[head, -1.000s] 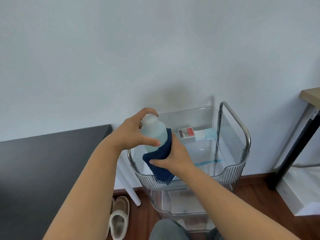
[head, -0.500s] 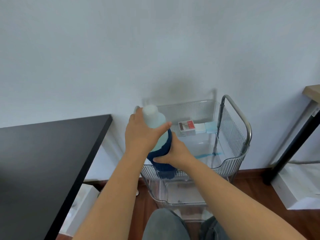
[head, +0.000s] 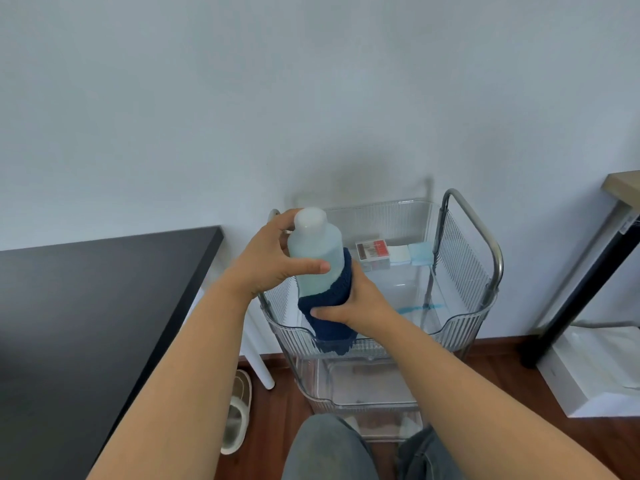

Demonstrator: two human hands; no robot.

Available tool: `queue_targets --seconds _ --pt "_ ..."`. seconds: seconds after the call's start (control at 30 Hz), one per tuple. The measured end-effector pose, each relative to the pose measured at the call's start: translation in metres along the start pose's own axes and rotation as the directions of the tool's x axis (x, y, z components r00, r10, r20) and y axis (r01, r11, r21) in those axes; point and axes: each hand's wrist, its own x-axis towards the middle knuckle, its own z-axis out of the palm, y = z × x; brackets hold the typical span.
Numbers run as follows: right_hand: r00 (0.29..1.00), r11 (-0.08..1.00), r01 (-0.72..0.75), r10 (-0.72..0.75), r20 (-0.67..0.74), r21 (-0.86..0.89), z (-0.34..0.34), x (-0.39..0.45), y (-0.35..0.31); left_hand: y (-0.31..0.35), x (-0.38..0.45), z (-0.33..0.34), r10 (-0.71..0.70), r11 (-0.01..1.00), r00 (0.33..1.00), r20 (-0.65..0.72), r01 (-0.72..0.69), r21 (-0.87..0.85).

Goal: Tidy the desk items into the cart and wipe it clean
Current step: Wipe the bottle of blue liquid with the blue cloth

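My left hand (head: pixel 268 261) grips a translucent plastic bottle (head: pixel 317 249) of pale blue liquid, held upright above the left side of the clear cart (head: pixel 460 323). My right hand (head: pixel 356 301) presses a dark blue cloth (head: pixel 329 313) against the bottle's lower right side; the cloth's tail hangs down over the cart's front rim. In the cart's top tray lie a red and white box (head: pixel 372 250), a white pad (head: pixel 398 255) and a light blue pad (head: pixel 419 252) along the back wall. The black desk (head: pixel 86 323) is at the left.
A slipper (head: pixel 237 407) lies on the wooden floor below the desk edge, beside a white leg (head: pixel 258 362). A black table leg (head: pixel 581 299) and a white box (head: pixel 595 368) stand at the right. My knees (head: pixel 329 448) are at the bottom.
The view shifted, bringing more of the desk into sight. My left hand changed its grip on the bottle, from near the cap to around the body. My right hand stays on the cloth.
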Motion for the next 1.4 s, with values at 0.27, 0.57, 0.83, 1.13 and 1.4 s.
queue_targets --seconds 0.27,0.57,0.83,1.13,1.4 --pt "0.965 0.958 0.237 -0.214 -0.15 0.163 0.006 -0.001 -0.022 0.007 -0.015 0.009 -0.105 0.989 0.994 0.04 0.109 -0.103" --pt "0.972 0.97 0.207 -0.19 -0.138 0.126 0.0 0.011 -0.07 0.008 -0.001 -0.007 -0.126 0.989 0.991 0.047 0.13 -0.072" --pt "0.991 0.943 0.128 -0.107 -0.086 0.307 -0.024 0.01 -0.066 0.014 0.0 -0.006 -0.146 0.984 0.987 0.061 0.152 -0.094" --pt "0.992 0.828 0.062 0.01 -0.125 0.557 0.0 0.006 -0.034 0.009 -0.007 0.003 -0.121 0.988 0.991 -0.053 0.115 -0.107" --pt "0.995 0.995 0.102 -0.102 -0.019 0.008 0.016 -0.007 0.006 0.003 -0.017 0.04 -0.02 0.984 0.921 -0.389 0.088 0.158"
